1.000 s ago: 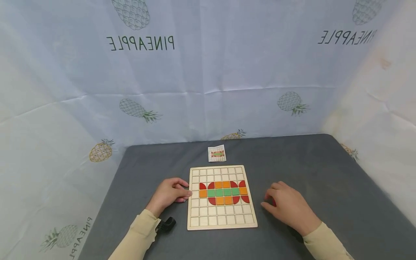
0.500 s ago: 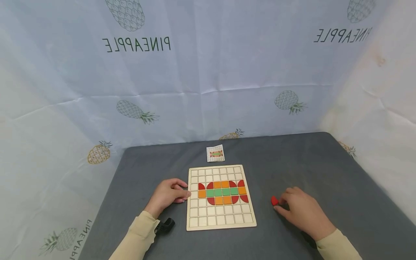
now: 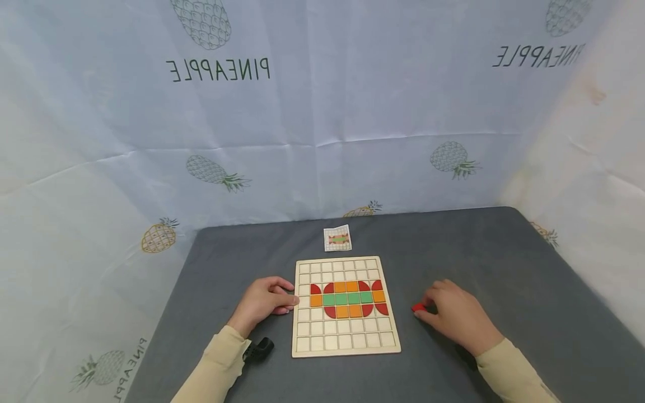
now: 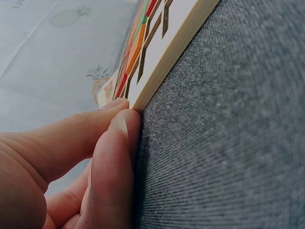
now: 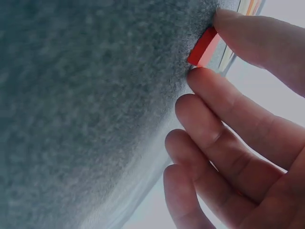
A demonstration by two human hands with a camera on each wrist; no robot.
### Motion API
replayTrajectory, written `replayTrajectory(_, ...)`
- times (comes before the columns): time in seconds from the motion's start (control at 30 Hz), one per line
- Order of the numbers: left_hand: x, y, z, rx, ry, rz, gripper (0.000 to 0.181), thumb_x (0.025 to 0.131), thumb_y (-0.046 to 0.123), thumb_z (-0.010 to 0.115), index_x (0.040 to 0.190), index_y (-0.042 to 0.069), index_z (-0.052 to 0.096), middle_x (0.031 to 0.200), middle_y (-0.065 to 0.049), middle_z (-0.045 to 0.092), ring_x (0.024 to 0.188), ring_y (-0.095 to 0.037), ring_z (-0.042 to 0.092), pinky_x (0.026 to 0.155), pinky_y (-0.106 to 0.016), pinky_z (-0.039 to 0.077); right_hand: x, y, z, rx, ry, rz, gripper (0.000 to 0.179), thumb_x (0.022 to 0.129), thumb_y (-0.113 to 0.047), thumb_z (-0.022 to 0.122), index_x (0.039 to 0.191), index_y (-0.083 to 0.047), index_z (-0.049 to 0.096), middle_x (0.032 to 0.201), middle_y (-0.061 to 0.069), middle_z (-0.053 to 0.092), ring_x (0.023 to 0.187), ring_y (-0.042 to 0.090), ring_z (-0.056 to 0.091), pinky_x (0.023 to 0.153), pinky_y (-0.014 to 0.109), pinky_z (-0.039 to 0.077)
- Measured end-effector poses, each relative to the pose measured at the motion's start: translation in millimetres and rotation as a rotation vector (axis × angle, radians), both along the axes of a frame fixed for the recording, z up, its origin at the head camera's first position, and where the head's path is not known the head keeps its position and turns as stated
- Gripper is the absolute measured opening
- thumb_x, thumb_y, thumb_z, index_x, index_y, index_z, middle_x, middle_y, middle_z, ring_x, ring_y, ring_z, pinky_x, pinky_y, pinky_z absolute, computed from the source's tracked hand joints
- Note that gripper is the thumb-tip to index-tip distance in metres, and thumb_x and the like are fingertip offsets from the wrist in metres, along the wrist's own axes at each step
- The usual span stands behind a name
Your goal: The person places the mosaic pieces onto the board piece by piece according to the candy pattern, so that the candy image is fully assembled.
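My left hand [image 3: 267, 302] pinches the left edge of a wooden grid board [image 3: 345, 330] between thumb and forefinger; the left wrist view shows these fingertips right at the board's edge [image 4: 159, 76]. Across the board's middle rows lie green squares [image 3: 340, 299], orange squares [image 3: 347, 286] and red quarter-circle tiles [image 3: 381, 309]. To the board's right, my right hand [image 3: 456, 313] has thumb and forefinger at opposite ends of a loose red tile [image 3: 417, 307]. In the right wrist view this tile [image 5: 204, 47] sits on the grey cloth, the other fingers loosely bent below.
A small paper card [image 3: 337, 238] printed with a coloured grid pattern lies behind the board. The grey table [image 3: 453, 246] is bounded at the back and sides by white curtains [image 3: 312, 112] with pineapple prints. A black strap mount [image 3: 259, 350] sits on the left wrist.
My right hand first drew back to the right, leaving the red tile exposed, then came left again with its fingertips at the tile. My left hand stays at the board's edge.
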State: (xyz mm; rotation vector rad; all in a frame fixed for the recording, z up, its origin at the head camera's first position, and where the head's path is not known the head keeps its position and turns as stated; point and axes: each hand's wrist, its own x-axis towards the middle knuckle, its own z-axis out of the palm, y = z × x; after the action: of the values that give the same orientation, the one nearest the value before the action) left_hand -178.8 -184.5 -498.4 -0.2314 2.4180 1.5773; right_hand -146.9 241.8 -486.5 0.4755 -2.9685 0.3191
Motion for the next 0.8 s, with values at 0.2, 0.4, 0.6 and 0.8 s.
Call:
replayTrajectory(0.2,-1.3,0.7,0.2,0.006,-0.002,-0.004,0.035,0.083,0.018,0.096,0.111,0.008,0.077,0.085,-0.008,0.075,0.071,-0.014,0.075,0.069,-0.030,0.067,-6.3,-1,1.0,-0.026,0.019,0.021,0.026,0.081,-0.029,0.096,0.078,-0.023,0.072,0.079,-0.009,0.059,0.078,0.008,0.049,0.060,0.029,0.050)
replayTrajectory(0.4,-1.3,0.0,0.6,0.014,-0.001,-0.008,0.035,0.083,0.017,0.096,0.111,0.006,0.077,0.084,-0.008,0.075,0.071,-0.015,0.075,0.070,-0.030,0.067,-16.4,-17,9.5,-0.036,0.005,0.043,0.024,0.082,-0.028,0.096,0.078,-0.024,0.073,0.080,-0.009,0.058,0.079,0.009,0.049,0.061,0.028,0.050)
replayTrajectory(0.6,-1.4,-1.6,0.9,0.012,0.003,-0.006,0.034,0.083,0.016,0.095,0.110,0.006,0.077,0.083,-0.008,0.075,0.072,-0.015,0.076,0.069,-0.029,0.067,-32.1,-60,19.8,-0.066,-0.043,0.091,0.021,0.083,-0.031,0.096,0.082,-0.024,0.076,0.083,-0.009,0.061,0.083,0.009,0.049,0.064,0.026,0.051)
replayTrajectory(0.8,-0.7,-2.3,0.2,0.016,0.002,-0.010,0.034,0.084,0.015,0.095,0.111,0.005,0.077,0.084,-0.009,0.074,0.072,-0.015,0.076,0.069,-0.030,0.067,-39.2,-111,24.9,-0.097,-0.041,0.222,0.019,0.086,-0.033,0.093,0.083,-0.022,0.078,0.085,-0.010,0.065,0.085,0.007,0.053,0.068,0.024,0.055)
